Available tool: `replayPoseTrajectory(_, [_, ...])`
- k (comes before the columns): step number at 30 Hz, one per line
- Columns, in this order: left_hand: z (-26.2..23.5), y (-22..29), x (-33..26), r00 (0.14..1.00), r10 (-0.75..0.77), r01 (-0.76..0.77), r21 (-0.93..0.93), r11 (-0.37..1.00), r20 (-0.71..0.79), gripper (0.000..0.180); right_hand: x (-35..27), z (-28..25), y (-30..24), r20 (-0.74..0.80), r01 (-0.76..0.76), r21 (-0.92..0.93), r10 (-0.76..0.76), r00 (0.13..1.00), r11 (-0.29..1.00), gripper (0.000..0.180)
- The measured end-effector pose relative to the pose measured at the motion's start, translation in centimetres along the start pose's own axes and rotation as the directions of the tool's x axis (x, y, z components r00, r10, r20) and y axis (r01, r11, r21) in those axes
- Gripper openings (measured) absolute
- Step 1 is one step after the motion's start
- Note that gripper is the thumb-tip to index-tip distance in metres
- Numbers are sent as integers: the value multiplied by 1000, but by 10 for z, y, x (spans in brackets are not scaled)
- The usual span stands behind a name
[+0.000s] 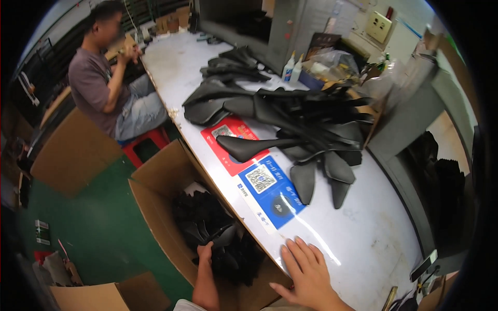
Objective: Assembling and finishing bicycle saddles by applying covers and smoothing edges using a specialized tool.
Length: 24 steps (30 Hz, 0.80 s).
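**Left hand down in carton of black parts; right hand flat on bench edge**

The left hand (pixel 206 255) reaches down, forearm entering from the lower edge, into the open brown cardboard carton (pixel 155 179) standing on the green floor against the bench. The fingers are buried among the black moulded saddle-shaped pieces in the carton (pixel 207 223); the back of the hand faces up. Whether the fingers are closed on a piece cannot be told, as they are hidden.

The right hand (pixel 307 272) lies palm down on the near edge of the white worktable (pixel 363 228), fingers extended and slightly spread, pointing away from the person. It holds nothing.

Ahead of the right hand, flat on the tabletop, lies a blue printed card (pixel 271 191), and beyond it a red printed card (pixel 231 136). One black pointed saddle-shaped piece (pixel 249 147) rests across the red card. Behind and to the right sits a large loose heap of like black pieces (pixel 311 124), reaching toward the wall.

Two white squeeze bottles (pixel 290 68) stand upright at the far side of the table. A seated person in a grey shirt (pixel 98 83) works at the far left end, on a red stool (pixel 148 142).
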State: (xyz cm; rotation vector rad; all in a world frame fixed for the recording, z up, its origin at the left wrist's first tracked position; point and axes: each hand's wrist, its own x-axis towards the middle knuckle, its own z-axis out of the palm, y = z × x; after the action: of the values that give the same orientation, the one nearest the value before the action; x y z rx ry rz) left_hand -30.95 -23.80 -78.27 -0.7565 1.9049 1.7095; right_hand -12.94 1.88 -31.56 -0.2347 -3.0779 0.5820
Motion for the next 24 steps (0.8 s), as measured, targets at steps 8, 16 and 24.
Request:
replayPoseTrajectory(8, [-23,106,-101,999,23,-23,33,999,-23,52,-27,6,15,-193,137,-47,-144,971,989,75])
replayPoseTrajectory(16, [-91,128,-115,972,-19,65,-192,979,233,25,-69,42,-45,-579,282,444,32,815,850,35])
replayPoseTrajectory(24, [-59,147,-204,958,-91,116,-81,990,270,23,-83,306,6,939,-474,301,169,300,-828,79])
